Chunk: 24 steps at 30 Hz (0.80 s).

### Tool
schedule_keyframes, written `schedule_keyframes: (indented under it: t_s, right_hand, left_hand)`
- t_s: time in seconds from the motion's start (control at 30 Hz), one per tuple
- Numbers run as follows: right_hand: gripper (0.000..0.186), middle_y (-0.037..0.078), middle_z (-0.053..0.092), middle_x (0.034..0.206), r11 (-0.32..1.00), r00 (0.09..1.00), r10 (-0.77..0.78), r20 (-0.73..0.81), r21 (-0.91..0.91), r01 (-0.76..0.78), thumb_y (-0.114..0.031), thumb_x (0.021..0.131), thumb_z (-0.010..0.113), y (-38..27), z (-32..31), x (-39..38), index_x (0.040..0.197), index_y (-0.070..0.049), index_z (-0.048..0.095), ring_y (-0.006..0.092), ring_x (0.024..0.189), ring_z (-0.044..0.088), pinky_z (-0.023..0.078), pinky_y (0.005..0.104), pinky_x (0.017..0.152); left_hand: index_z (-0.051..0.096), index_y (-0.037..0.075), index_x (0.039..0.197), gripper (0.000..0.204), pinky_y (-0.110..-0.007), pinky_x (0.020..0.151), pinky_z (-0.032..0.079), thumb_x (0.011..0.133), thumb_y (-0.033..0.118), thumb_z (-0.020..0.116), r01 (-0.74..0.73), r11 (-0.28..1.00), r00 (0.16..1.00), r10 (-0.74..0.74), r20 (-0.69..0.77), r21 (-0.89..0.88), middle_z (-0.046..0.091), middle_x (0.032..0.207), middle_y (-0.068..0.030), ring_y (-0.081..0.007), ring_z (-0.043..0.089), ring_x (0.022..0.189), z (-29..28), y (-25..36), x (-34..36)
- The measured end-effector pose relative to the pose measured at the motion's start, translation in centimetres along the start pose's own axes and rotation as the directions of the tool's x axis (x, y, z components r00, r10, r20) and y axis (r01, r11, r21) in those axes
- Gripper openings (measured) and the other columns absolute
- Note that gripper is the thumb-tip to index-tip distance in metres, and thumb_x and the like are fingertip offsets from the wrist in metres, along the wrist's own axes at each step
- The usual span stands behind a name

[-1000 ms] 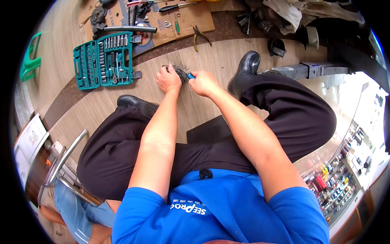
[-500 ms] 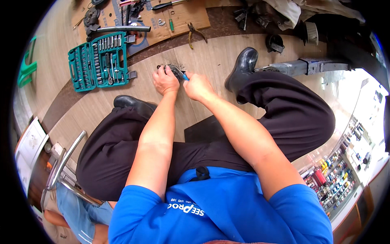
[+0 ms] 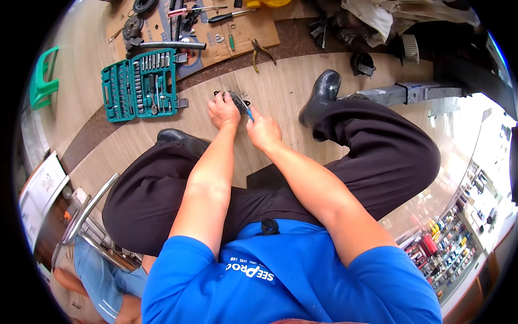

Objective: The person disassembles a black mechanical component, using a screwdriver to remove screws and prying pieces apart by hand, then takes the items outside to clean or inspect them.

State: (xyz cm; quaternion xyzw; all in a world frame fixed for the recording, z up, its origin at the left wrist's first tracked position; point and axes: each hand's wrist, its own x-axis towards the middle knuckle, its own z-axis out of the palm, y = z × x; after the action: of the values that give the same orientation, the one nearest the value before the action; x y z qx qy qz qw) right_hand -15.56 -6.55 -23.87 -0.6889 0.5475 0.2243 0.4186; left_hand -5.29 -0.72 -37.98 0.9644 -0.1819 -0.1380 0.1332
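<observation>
left hand [image 3: 223, 112] on a dark part [image 3: 237, 101] against the floor [image 3: 286, 105], right hand [image 3: 264, 132] gripping a blue-handled tool [image 3: 250, 113] at it, teal socket case [image 3: 133, 86] lying open nearby, pliers [image 3: 257, 49] beyond

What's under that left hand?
A dark part shows past the left hand, with floor around it. The hand covers the rest, so its whole shape and anything beneath can't be seen. The right hand holds a blue-handled tool beside it.

Glossy black boots [image 3: 322, 94], matt cloth trousers [image 3: 386, 146], smooth plastic-looking green stool [image 3: 44, 81].
</observation>
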Motion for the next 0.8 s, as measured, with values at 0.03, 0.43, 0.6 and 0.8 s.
schedule_keyframes:
  t_s: [0.03, 0.43, 0.6, 0.8]
  right_hand:
    - [0.045, 0.022, 0.069, 0.103, 0.994, 0.998, -0.047, -0.049, 0.097, 0.052, -0.026, 0.089, 0.057, 1.4, 0.6, 0.6, 0.133, -0.014, 0.057, 0.0373, 0.096, 0.067, 0.053, 0.0473, 0.086]
    - [0.044, 0.021, 0.067, 0.112, 0.983, 0.989, -0.151, 0.001, 0.105, 0.15, -0.024, 0.087, 0.056, 1.4, -1.6, 2.2, 0.128, -0.009, 0.061, 0.0356, 0.103, 0.065, 0.051, 0.0424, 0.091]
    - [0.046, 0.022, 0.066, 0.111, 0.985, 0.987, -0.161, 0.028, 0.074, 0.159, -0.024, 0.087, 0.055, 1.2, -1.3, 2.9, 0.131, -0.012, 0.059, 0.0372, 0.103, 0.065, 0.051, 0.044, 0.092]
    - [0.047, 0.02, 0.067, 0.112, 0.996, 0.998, -0.058, 0.024, 0.067, 0.056, -0.025, 0.089, 0.055, 0.1, -1.4, 1.7, 0.134, -0.013, 0.056, 0.0365, 0.105, 0.065, 0.051, 0.0453, 0.093]
  left_hand:
    - [0.063, 0.018, 0.117, 0.036, -0.05, 0.085, 0.049, 0.094, 0.043, 0.053, -0.005, 1.0, 1.0, 0.005, 0.011, -0.002, 0.06, 0.108, -0.0187, -0.0402, 0.06, 0.098, 0.1, 0.4, 0.0]
    - [0.063, 0.016, 0.118, 0.039, -0.05, 0.086, 0.049, 0.095, 0.044, 0.051, 0.051, 0.998, 0.998, -0.05, 0.023, -0.037, 0.06, 0.109, -0.0189, -0.0408, 0.06, 0.098, -0.4, 1.0, -0.2]
    - [0.064, 0.016, 0.116, 0.037, -0.049, 0.084, 0.049, 0.095, 0.044, 0.052, 0.012, 1.0, 1.0, -0.013, -0.02, -0.024, 0.06, 0.108, -0.0186, -0.0403, 0.06, 0.097, -0.1, 0.9, -0.2]
    - [0.064, 0.016, 0.113, 0.034, -0.05, 0.081, 0.049, 0.094, 0.043, 0.054, 0.04, 0.998, 0.998, -0.042, -0.049, -0.051, 0.06, 0.107, -0.0183, -0.0406, 0.06, 0.094, 0.1, 1.0, -0.4]
